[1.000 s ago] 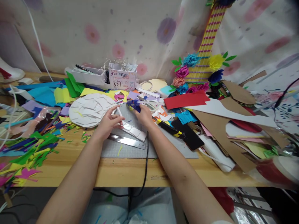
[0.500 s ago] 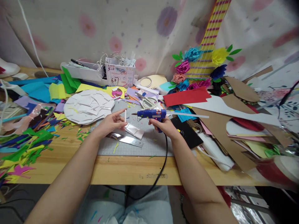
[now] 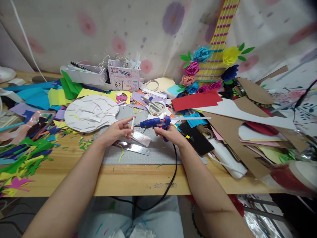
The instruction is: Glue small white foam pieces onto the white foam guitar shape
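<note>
My right hand (image 3: pixel 168 133) is wrapped round the handle of a blue hot glue gun (image 3: pixel 155 122), with a long glue stick (image 3: pixel 194 118) sticking out of its back. The gun's nozzle points left, close to a small white strip (image 3: pixel 133 123) that my left hand (image 3: pixel 118 131) pinches upright between its fingers. Whether nozzle and strip touch, I cannot tell. Just below my left fingers lies a folded white piece (image 3: pixel 140 138) on the grey cutting mat (image 3: pixel 158 157). A metal ruler (image 3: pixel 133 147) lies nearer to me on the mat.
A white round paper-covered piece (image 3: pixel 91 112) lies left of the mat; scissors (image 3: pixel 156 106) lie behind the gun. A black phone (image 3: pixel 196 138) is right of my right hand. Paper scraps (image 3: pixel 27 155) cover the left side, cardboard (image 3: pixel 230 132) the right. The gun's cord (image 3: pixel 174 178) hangs over the table edge.
The glue gun has moved left, bringing its nozzle up to the white strip. The strip now leans slightly. The whole view has shifted a little.
</note>
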Motion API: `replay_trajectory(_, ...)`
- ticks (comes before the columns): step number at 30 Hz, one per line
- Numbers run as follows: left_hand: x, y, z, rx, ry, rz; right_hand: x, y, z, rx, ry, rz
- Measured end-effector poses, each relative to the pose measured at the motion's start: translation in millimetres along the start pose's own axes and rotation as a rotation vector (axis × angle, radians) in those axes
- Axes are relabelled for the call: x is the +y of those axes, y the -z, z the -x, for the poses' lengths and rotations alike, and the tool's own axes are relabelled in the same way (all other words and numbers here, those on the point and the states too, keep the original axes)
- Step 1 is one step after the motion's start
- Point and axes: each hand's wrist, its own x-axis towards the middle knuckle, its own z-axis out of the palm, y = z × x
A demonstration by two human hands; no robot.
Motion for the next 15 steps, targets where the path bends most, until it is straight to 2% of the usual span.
replay_trajectory(15,-2.0,-1.9,-1.0,-0.014,0.003,0.023,2.0,-1.8,-1.4,0.007,-0.003,-0.042)
